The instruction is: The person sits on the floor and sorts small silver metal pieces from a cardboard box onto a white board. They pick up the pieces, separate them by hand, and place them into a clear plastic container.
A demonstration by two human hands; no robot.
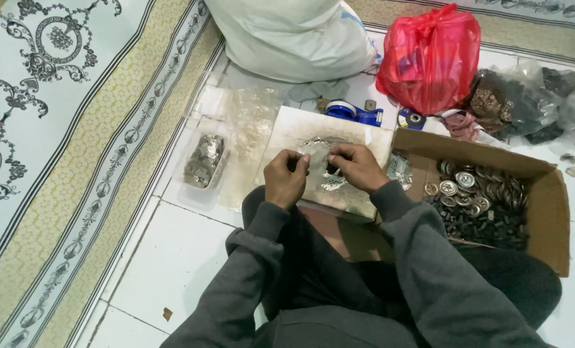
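Hands [286, 177] [357, 165] on clear plastic packet [316, 154]

Your left hand [285, 178] and right hand [357, 166] pinch 1 small clear plastic bag [318, 154] above the pale square board [294, 129], beside the brown cardboard box [548, 212] of metal buttons [471, 187].

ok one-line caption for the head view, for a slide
Both hands, left hand and right hand, pinch a small clear bag over a board, beside a cardboard box of metal buttons.

White tiled floor [171, 258] under patterned rug [62, 161], cardboard box [548, 212], red bag [429, 58], tape dispenser [355, 113].
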